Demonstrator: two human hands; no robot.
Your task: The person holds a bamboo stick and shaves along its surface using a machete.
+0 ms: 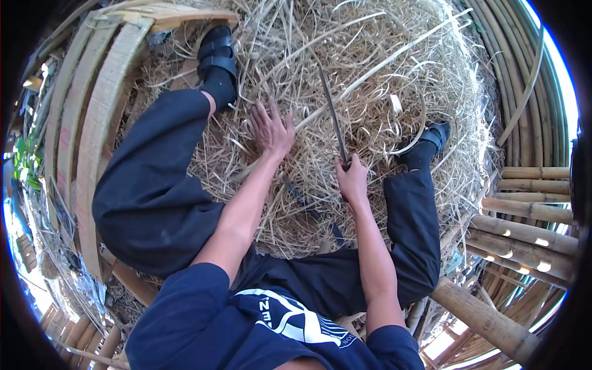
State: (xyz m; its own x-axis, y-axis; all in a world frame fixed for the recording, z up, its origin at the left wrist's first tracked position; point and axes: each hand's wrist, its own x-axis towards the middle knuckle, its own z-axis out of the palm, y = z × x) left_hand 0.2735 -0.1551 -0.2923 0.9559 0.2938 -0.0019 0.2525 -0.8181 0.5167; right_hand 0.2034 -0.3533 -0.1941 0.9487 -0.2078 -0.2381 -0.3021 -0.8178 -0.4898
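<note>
My right hand (353,180) is closed around the handle of a long, narrow knife (333,114). Its dark blade points away from me over the pile of shavings. Fingers spread, my left hand (272,131) is over the pale shavings (246,160), to the left of the blade. A long pale bamboo strip (401,54) slants from beside my left hand up to the far right, and the blade crosses its line. I cannot tell whether my left hand touches the strip. A dark strap-like thing (306,205) lies in the shavings between my forearms.
Wooden planks (102,117) stand along the left. Bamboo poles (524,68) line the far right, and thicker cut poles (524,243) are stacked nearer on the right. My sandalled feet (217,55) rest on either side of the shavings.
</note>
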